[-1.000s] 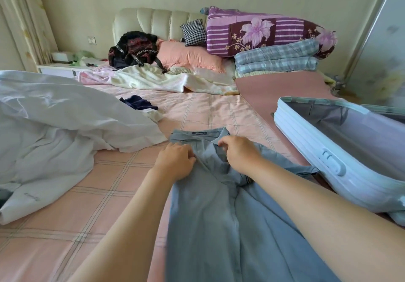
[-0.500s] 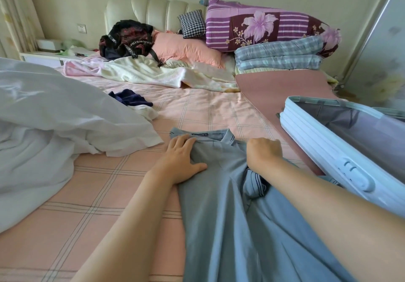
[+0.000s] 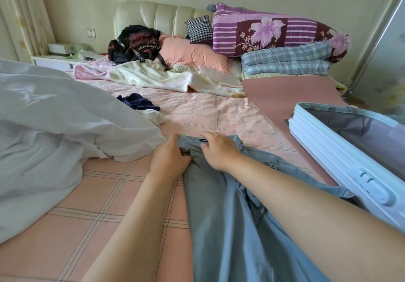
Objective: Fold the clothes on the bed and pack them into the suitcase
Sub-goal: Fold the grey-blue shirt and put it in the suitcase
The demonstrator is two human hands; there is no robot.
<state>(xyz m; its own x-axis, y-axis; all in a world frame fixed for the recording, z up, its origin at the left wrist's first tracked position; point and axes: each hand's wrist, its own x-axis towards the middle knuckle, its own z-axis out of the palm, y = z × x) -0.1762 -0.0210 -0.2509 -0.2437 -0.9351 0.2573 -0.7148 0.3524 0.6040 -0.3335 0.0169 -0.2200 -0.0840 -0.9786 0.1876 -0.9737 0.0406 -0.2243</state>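
Note:
A grey-blue shirt [image 3: 230, 227] lies lengthwise on the pink checked bed [image 3: 109, 194], collar pointing away from me. My left hand [image 3: 168, 159] grips the bunched fabric at the collar's left side. My right hand [image 3: 219, 150] lies over the collar's right side, fingers curled onto the cloth next to the dark label. An open white suitcase [image 3: 341, 163] with a grey lining sits on the bed to the right of the shirt. A dark navy garment [image 3: 138, 103] lies further up the bed.
A large white duvet [image 3: 50, 135] fills the left side. Pink and cream blankets [image 3: 153, 75], a black bag [image 3: 135, 43], pillows and folded quilts [image 3: 285, 61] crowd the headboard end. A mauve sheet [image 3: 289, 97] lies behind the suitcase.
My right hand moved left from the shirt's right side onto the collar. My left hand went from lying flat on the shirt to gripping bunched collar fabric.

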